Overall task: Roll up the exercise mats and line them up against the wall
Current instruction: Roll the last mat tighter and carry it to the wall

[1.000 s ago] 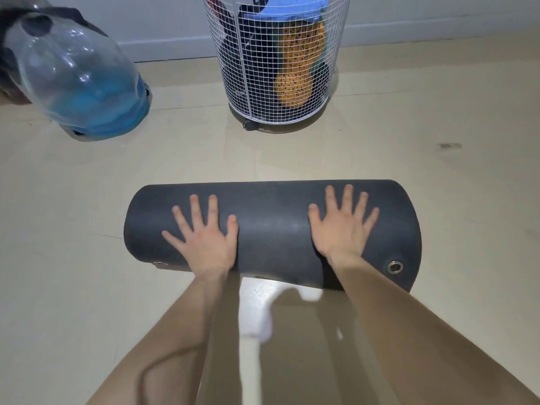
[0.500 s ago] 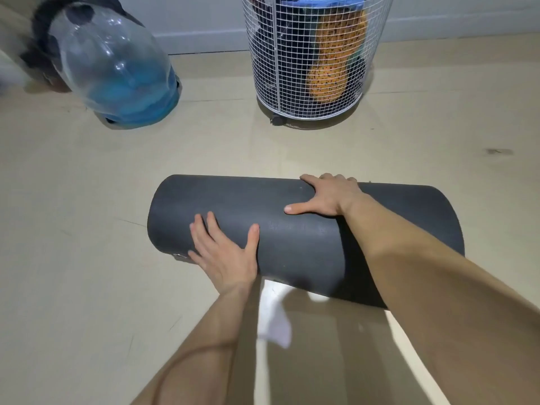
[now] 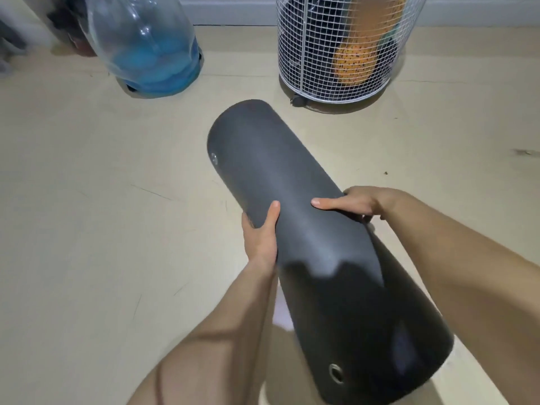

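Note:
A rolled-up dark grey exercise mat point(image 3: 295, 206) is lifted off the beige floor, its long axis pointing away from me toward the wall, the near end low at the right. My left hand point(image 3: 260, 232) grips it from the left side, thumb on top. My right hand point(image 3: 350, 203) grips it from the right side, thumb laid across the top, fingers hidden behind the roll. A metal eyelet shows at each end of the mat.
A white wire basket point(image 3: 336, 45) holding an orange item stands by the wall point(image 3: 233, 7) at the back right. A large clear bottle with a blue base point(image 3: 146, 48) lies at the back left. Beige floor point(image 3: 87, 229) spreads to the left.
The mat lay crosswise on the floor under my flat palms. Now both hands grip its sides, and it is raised and turned lengthwise toward the wall.

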`<state>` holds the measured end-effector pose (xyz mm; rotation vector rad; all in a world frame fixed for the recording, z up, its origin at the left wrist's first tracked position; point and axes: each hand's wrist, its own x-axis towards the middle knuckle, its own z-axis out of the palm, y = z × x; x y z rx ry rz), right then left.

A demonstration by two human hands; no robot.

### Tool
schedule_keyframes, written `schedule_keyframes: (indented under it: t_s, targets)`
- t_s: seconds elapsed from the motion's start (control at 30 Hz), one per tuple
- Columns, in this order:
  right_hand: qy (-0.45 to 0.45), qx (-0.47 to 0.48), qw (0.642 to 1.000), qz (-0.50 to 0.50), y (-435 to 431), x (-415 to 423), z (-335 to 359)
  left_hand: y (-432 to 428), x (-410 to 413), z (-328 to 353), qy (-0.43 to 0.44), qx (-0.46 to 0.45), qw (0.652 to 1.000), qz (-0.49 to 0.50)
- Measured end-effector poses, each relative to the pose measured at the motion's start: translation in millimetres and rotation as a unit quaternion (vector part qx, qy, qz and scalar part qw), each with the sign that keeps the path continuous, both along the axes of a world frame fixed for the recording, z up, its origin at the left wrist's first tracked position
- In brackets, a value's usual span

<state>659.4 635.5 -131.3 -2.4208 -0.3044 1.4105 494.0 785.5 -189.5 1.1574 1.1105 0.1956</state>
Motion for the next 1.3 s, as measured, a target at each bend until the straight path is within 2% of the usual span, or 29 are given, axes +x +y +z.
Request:
schedule_keyframes:
  t_s: [0.07,0.17,0.27,0.43,0.53,0.63,0.77,0.97,1.13,1.3]
  targets:
    - [0.031,0.051,0.995,-0.074,-13.8,-23.1,-13.7,7.2,-2.8,2.7,0.033,0.035,0.997,-0.065]
    - [0.035,0.209,0.947,-0.243,-32.3,-47.8,-46.9,10.7,-3.0,9.3,0.111,0.044,0.986,-0.119]
    - [0.103,0.264,0.917,-0.281,-35.2,-53.9,-52.0,17.1,-9.7,11.2,0.139,-0.013,0.978,-0.154]
    - [0.102,0.297,0.901,-0.299,-27.8,-52.7,-53.1,8.9,-15.4,18.0,0.018,-0.147,0.972,-0.180]
    - [0.099,0.321,0.884,-0.325,-26.8,-65.0,-50.7,12.3,-12.2,13.6,-0.021,-0.150,0.968,-0.202]
    - [0.088,0.334,0.861,-0.373,-33.9,-92.6,-35.2,14.9,-10.7,33.5,-0.004,-0.144,0.964,-0.225]
    - [0.081,0.347,0.829,-0.431,-64.6,-122.6,36.2,-6.9,-6.8,109.9,0.022,-0.115,0.955,-0.273]
    - [0.046,0.339,0.780,-0.524,-149.2,-136.5,192.4,-89.0,14.6,275.3,0.037,-0.108,0.930,-0.350]
    - [-0.003,0.310,0.723,-0.617,-246.3,-138.0,318.6,-184.1,49.5,404.3,0.049,-0.107,0.897,-0.425]
    - [-0.050,0.335,0.679,-0.651,-353.8,-132.0,437.6,-295.2,92.1,521.1,0.052,-0.099,0.851,-0.513]
